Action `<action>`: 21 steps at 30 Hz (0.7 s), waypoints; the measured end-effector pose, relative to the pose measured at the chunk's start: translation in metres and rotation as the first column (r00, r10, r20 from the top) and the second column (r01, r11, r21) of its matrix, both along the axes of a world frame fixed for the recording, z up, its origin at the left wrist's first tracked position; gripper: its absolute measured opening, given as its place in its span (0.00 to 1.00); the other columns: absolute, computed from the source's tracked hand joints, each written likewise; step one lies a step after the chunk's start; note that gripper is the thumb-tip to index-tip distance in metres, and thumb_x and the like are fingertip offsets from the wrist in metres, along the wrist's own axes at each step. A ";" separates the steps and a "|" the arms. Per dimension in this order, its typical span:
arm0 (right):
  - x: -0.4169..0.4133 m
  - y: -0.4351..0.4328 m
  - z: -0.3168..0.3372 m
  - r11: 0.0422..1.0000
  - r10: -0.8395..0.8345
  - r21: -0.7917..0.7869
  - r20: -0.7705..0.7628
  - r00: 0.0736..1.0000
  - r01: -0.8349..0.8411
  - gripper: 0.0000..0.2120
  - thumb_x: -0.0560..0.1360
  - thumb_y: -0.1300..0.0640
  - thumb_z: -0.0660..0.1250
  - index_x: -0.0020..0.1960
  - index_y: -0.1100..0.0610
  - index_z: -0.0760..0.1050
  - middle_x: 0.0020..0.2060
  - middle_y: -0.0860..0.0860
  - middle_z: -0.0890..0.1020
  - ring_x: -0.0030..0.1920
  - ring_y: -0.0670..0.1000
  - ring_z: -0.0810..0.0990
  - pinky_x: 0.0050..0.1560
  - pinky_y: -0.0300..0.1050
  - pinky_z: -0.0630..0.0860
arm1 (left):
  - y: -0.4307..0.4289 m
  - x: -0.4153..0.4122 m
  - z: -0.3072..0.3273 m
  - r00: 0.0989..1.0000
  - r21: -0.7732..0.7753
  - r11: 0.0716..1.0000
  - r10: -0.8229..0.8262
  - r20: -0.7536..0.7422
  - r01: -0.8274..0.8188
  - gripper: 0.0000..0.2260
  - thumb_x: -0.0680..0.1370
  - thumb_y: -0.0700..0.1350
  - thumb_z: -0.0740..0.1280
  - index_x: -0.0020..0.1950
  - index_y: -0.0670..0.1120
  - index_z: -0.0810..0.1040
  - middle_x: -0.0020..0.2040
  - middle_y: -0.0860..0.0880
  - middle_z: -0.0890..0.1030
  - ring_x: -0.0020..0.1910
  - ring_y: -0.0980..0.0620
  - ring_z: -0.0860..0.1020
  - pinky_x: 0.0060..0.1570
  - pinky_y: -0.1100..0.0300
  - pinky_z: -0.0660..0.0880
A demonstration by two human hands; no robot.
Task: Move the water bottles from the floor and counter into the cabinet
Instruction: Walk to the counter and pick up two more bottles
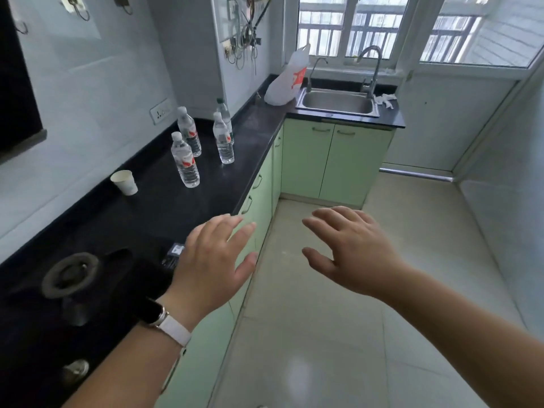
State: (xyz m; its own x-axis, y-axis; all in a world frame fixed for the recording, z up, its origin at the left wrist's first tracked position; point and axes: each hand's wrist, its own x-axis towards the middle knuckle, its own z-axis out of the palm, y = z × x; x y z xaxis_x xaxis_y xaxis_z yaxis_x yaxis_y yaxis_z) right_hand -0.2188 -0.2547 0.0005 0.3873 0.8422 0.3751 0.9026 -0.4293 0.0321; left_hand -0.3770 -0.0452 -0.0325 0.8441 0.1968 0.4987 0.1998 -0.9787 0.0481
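Several clear water bottles with red labels stand upright on the black counter (153, 207): the nearest bottle (185, 161), one behind it (190, 134), a third (223, 141) to the right, and a green-capped one (224, 111) partly hidden behind that. Light green cabinet doors (304, 159) run under the counter, all closed. My left hand (216, 260), with a white watch strap on its wrist, hovers open over the counter's front edge. My right hand (350, 251) is open above the floor. Both hands hold nothing. No bottles show on the visible floor.
A white paper cup (125, 181) stands left of the bottles. A gas burner (69, 275) sits at the near left. A white plastic bag (287, 81) leans beside the steel sink (337, 103) in the far corner. Pale tiled floor (323, 334) stretches ahead.
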 end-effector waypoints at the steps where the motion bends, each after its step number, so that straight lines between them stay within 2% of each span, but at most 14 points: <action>1: 0.006 0.009 -0.002 1.000 -0.007 -0.001 -0.010 1.000 0.007 0.24 0.75 0.39 0.58 0.63 0.52 0.76 0.57 0.50 0.80 0.58 0.56 0.77 0.57 0.50 0.71 | 0.009 0.006 -0.001 1.000 0.000 1.000 -0.003 -0.002 0.003 0.21 0.77 0.55 0.62 0.65 0.46 0.80 0.62 0.45 0.80 0.63 0.41 0.77 0.59 0.42 0.75; 12: 0.107 0.090 -0.025 0.999 0.045 0.002 -0.091 0.995 -0.045 0.25 0.76 0.38 0.58 0.63 0.52 0.76 0.59 0.51 0.80 0.59 0.57 0.77 0.60 0.52 0.72 | 0.076 0.093 -0.012 0.998 -0.002 0.999 0.040 -0.044 -0.040 0.21 0.77 0.54 0.62 0.65 0.46 0.80 0.62 0.45 0.80 0.63 0.42 0.77 0.59 0.42 0.75; 21: 0.258 0.155 -0.034 0.977 0.210 -0.002 -0.151 0.966 -0.212 0.24 0.75 0.39 0.59 0.65 0.51 0.75 0.60 0.50 0.79 0.60 0.56 0.77 0.60 0.52 0.73 | 0.107 0.215 -0.011 0.963 -0.016 0.967 0.250 -0.106 -0.253 0.21 0.78 0.55 0.62 0.65 0.46 0.80 0.62 0.46 0.81 0.63 0.43 0.78 0.57 0.45 0.76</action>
State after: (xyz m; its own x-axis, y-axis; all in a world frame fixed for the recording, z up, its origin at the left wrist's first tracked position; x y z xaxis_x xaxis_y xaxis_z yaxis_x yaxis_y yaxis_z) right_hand 0.0392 -0.1001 -0.0337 0.2503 0.9170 0.3105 0.9679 -0.2292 -0.1032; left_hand -0.1617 0.0621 -0.0434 0.8121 0.4220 0.4031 0.4442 -0.8949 0.0421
